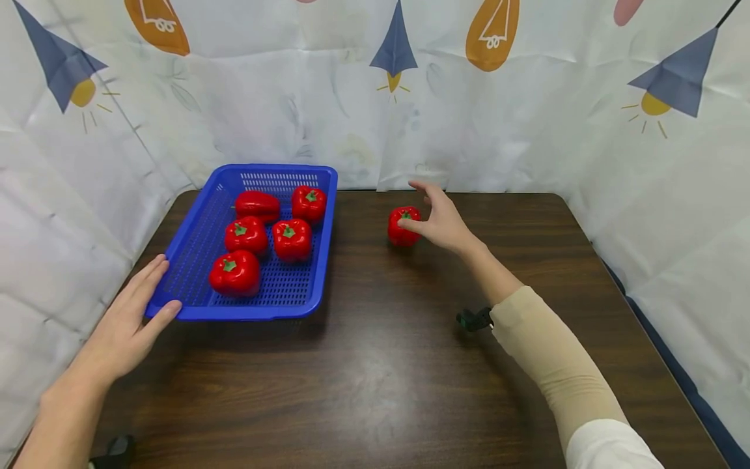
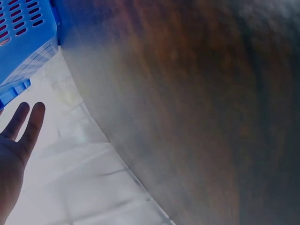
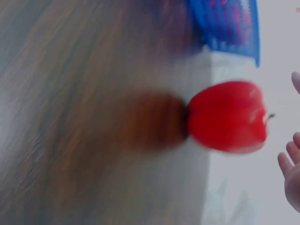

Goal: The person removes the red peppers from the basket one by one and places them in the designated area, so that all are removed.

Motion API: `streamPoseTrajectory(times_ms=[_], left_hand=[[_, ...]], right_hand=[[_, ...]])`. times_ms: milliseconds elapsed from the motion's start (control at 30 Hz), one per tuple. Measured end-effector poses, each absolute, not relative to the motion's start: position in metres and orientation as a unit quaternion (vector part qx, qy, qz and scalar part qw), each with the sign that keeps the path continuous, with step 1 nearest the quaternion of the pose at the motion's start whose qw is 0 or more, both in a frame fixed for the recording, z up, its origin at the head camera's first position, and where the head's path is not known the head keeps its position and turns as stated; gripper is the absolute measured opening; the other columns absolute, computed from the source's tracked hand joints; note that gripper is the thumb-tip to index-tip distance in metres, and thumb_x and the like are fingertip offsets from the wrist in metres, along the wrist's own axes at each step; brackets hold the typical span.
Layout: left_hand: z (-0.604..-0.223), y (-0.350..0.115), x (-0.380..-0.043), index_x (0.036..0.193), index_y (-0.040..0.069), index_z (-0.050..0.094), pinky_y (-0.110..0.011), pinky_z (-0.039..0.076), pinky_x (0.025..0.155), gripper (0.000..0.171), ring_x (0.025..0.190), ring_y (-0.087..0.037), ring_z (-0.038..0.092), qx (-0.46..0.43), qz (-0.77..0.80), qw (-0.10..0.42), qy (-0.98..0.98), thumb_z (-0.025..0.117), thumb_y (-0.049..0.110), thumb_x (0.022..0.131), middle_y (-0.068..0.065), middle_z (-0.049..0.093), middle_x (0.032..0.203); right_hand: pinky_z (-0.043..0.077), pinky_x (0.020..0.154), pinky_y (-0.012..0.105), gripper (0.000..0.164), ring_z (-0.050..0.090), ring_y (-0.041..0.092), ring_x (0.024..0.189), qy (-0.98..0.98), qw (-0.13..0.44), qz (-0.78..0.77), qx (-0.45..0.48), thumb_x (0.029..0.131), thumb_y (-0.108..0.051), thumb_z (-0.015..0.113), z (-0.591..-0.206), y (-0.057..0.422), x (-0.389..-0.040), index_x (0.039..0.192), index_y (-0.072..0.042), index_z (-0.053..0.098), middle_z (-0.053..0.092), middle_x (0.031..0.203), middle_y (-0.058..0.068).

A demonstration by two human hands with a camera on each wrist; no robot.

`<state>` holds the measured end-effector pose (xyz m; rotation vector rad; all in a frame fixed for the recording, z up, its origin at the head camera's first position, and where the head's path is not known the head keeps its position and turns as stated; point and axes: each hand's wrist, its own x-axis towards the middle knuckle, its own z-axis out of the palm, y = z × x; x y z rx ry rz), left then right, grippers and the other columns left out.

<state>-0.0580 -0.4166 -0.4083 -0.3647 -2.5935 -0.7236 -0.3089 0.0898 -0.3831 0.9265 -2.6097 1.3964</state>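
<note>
A red bell pepper (image 1: 403, 228) with a green stem stands on the dark wooden table, right of the blue basket. My right hand (image 1: 436, 218) is over its right side, thumb and fingers spread apart, the thumb overlapping the pepper in the head view. In the right wrist view, fingers (image 3: 293, 152) show beyond the stem end of the pepper (image 3: 227, 117). My left hand (image 1: 125, 326) rests at the near left corner of the blue plastic basket (image 1: 234, 312), fingers extended along its rim. Straight fingers (image 2: 33, 126) appear beside the basket (image 2: 28, 51) in the left wrist view.
Several red peppers lie in the basket, among them a large one (image 1: 234, 273) near the front and a sideways one (image 1: 258, 206) at the back. A white curtain (image 1: 263, 98) printed with lamps and bulbs surrounds the table (image 1: 363, 384).
</note>
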Motion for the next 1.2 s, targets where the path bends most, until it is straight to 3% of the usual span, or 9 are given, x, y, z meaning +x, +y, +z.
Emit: streamPoseTrajectory(times_ms=[167,767,1033,1200], left_hand=[[-0.408,-0.417,-0.06,0.157,0.0,0.039,-0.017,0.01,0.115,0.062,0.15,-0.004,0.017,-0.131,-0.261,0.211,-0.933,0.062,0.011,0.1,-0.022,0.032,0.162],[-0.408,-0.417,-0.056,0.157,0.0,0.038,-0.016,0.009,0.114,0.063,0.15,-0.002,0.017,-0.123,-0.265,0.208,-0.933,0.062,0.009,0.099,-0.02,0.031,0.163],[-0.407,-0.417,-0.056,0.158,0.001,0.037,-0.016,0.009,0.114,0.064,0.15,-0.002,0.017,-0.124,-0.265,0.209,-0.933,0.062,0.01,0.099,-0.016,0.029,0.165],[-0.407,-0.414,-0.057,0.158,0.001,0.037,-0.016,0.01,0.114,0.064,0.149,-0.001,0.017,-0.125,-0.267,0.206,-0.933,0.062,0.01,0.099,-0.017,0.03,0.165]], right_hand=[[0.035,0.112,0.029,0.077,0.043,0.018,0.139,-0.793,0.018,0.511,0.331,0.089,-0.021,0.084,-0.363,0.062,-0.3,0.152,-0.006,0.043,0.048,0.151,0.002],[0.045,0.104,0.027,0.073,0.053,0.023,0.133,-0.692,-0.132,0.621,0.343,0.089,-0.011,0.081,-0.358,-0.032,-0.273,0.151,-0.007,0.042,0.051,0.146,0.013],[0.042,0.105,0.023,0.082,0.048,0.022,0.136,-0.731,-0.177,0.547,0.369,0.089,-0.011,0.081,-0.351,-0.068,-0.268,0.155,-0.004,0.034,0.045,0.151,0.016],[0.039,0.11,0.028,0.084,0.045,0.019,0.138,-0.771,-0.164,0.496,0.364,0.087,-0.01,0.082,-0.35,-0.086,-0.266,0.156,-0.006,0.034,0.046,0.153,0.014]])
